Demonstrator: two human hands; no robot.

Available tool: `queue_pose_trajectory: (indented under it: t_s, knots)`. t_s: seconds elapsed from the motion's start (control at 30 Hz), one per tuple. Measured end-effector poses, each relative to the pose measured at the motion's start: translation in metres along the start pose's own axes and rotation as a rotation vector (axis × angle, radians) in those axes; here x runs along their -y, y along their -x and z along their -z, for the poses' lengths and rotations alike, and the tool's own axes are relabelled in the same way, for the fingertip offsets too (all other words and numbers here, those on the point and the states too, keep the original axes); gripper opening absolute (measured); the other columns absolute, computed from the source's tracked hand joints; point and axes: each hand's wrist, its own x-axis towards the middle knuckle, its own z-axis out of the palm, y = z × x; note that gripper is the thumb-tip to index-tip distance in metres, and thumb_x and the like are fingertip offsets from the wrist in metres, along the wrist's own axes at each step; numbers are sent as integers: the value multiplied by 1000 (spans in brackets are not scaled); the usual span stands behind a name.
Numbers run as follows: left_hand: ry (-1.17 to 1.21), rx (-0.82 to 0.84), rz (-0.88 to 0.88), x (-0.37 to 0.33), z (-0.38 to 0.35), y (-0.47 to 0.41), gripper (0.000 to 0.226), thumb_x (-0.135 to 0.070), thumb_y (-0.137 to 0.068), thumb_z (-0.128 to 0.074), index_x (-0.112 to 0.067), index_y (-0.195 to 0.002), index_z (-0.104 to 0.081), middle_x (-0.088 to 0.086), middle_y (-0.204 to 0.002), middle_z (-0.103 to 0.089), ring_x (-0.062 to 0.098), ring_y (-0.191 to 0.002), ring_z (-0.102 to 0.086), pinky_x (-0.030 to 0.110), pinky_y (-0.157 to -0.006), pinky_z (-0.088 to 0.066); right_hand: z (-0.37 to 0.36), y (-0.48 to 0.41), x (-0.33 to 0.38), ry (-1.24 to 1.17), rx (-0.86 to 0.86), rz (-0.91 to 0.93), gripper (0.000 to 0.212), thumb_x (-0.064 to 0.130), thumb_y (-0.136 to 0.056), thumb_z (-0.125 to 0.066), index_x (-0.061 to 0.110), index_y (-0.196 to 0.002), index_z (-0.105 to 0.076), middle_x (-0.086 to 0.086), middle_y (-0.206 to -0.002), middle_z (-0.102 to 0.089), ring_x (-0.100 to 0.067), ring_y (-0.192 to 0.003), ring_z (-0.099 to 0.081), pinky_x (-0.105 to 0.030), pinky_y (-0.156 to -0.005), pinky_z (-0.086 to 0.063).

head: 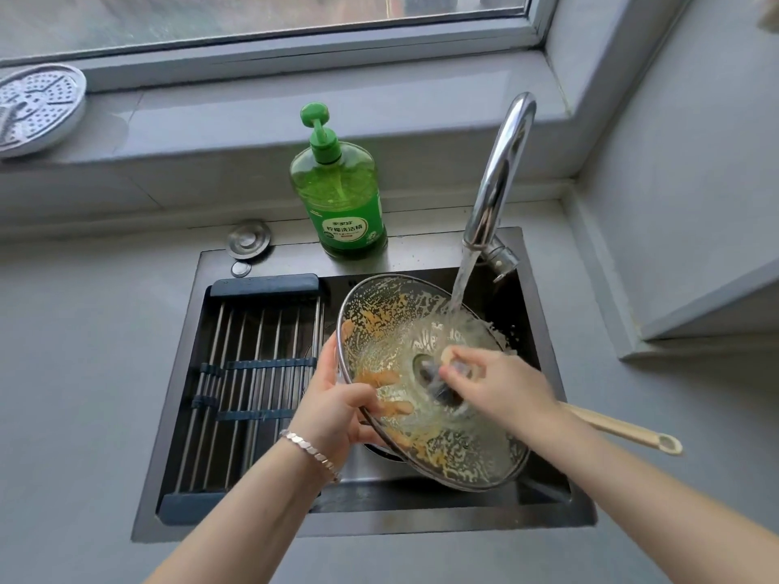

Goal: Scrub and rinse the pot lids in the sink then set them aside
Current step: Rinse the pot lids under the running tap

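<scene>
While water from the faucet [501,170] runs onto the sudsy glass lid [392,318], step in hand reads as rinsing; next move, likely: turn it so suds farthest from the faucet meet the stream. Glass lid tilted below the faucet: left hand [337,402] grips its rim, right hand [497,385] curls round its centre knob [438,385].

Kitchen scene: 1 green pump bottle of dish soap [339,196] is standing upright below the grey windowsill [295,115], just left of a curved chrome faucet [501,170] that is running water. A perforated metal steamer plate [38,109] is resting at the sill's far left, under the window [253,19]. A rack of metal rods [248,373] is lying in front of the bottle to its left, and a pale wooden handle [624,429] is jutting over the grey tabletop [84,373] at right.
</scene>
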Motion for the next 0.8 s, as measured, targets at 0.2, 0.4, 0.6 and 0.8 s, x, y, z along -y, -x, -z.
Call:
queue_pose_trajectory:
  t_s: [0.2,0.4,0.6,0.8]
  knots:
    - [-9,24,-16,1,-7,9,87,28,-74,-31,-41,-125,-41,27,-113,-61,38,-72,-66,44,-47,-55,6,-10,2,-251,-60,-18,39,56,-87,-48,42,-123,-53,19,-71,-44,-6,-66,-47,-21,-56,-41]
    - [-40,7,-32,2,-10,9,88,28,-74,-32,-42,-126,-40,19,-111,-63,35,-71,-67,40,-44,-55,-10,6,22,-347,-14,84,46,52,-85,-56,36,-128,-52,17,-75,-57,-1,-60,-49,-18,-55,-41]
    - [-64,-15,-33,2,0,11,90,27,-74,-34,-42,-132,-37,22,-110,-62,35,-72,-67,43,-52,-54,-7,5,6,-386,33,-75,50,53,-83,-58,33,-129,-54,6,-131,-57,-17,-109,-58,-39,-94,-45]
    - [-64,51,8,12,-9,14,89,28,-74,-29,-42,-128,-40,20,-116,-61,41,-87,-67,49,-50,-55,-9,-7,46,-598,-20,134,50,50,-84,-57,30,-130,-53,11,-95,-62,-2,-79,-53,-29,-76,-46]
